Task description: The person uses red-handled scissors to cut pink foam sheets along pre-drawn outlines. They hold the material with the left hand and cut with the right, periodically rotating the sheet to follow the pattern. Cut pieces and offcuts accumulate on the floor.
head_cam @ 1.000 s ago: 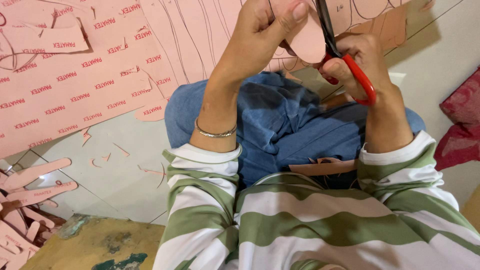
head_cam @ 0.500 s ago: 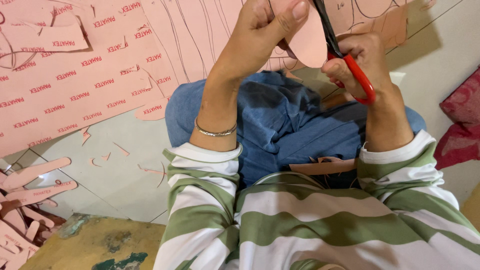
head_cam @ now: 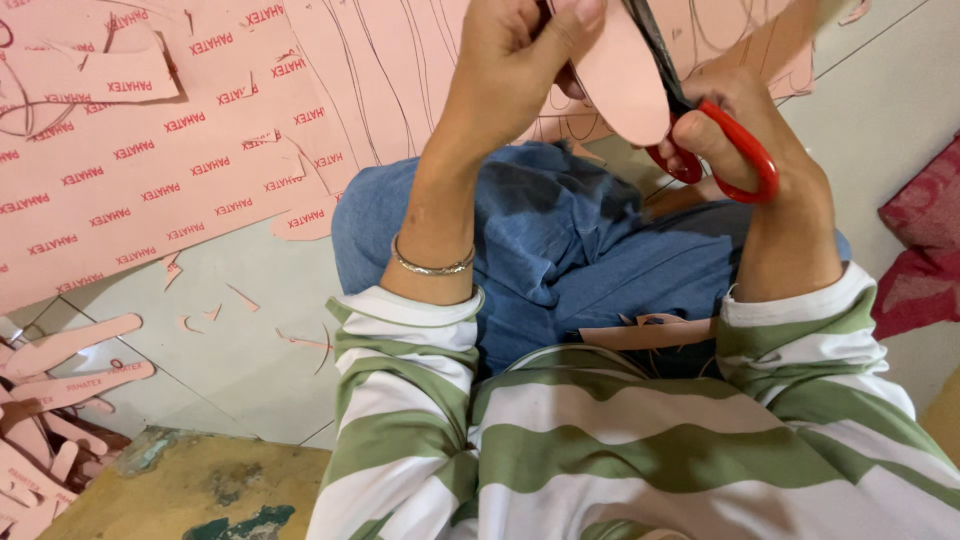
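1. Large pink sheet (head_cam: 150, 130): lies flat on the floor at upper left, printed in red, with pen outlines drawn on it.
2. Pink cut-outs (head_cam: 60, 370): long foot-shaped pieces heaped at the left edge (count not clear).
3. Small pink scraps (head_cam: 215, 310): scattered on the pale tiled floor (head_cam: 230, 370).
4. Yellow board (head_cam: 190, 490): worn, bottom left, paint flaking.
5. Red cloth (head_cam: 925, 250): bunched at the right edge.
6. Pink strip (head_cam: 640, 330): rests on the blue jeans (head_cam: 560, 250).

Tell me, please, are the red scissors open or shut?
Cannot tell: the scissors blades run behind the pink cutout, tips hidden past the top edge.
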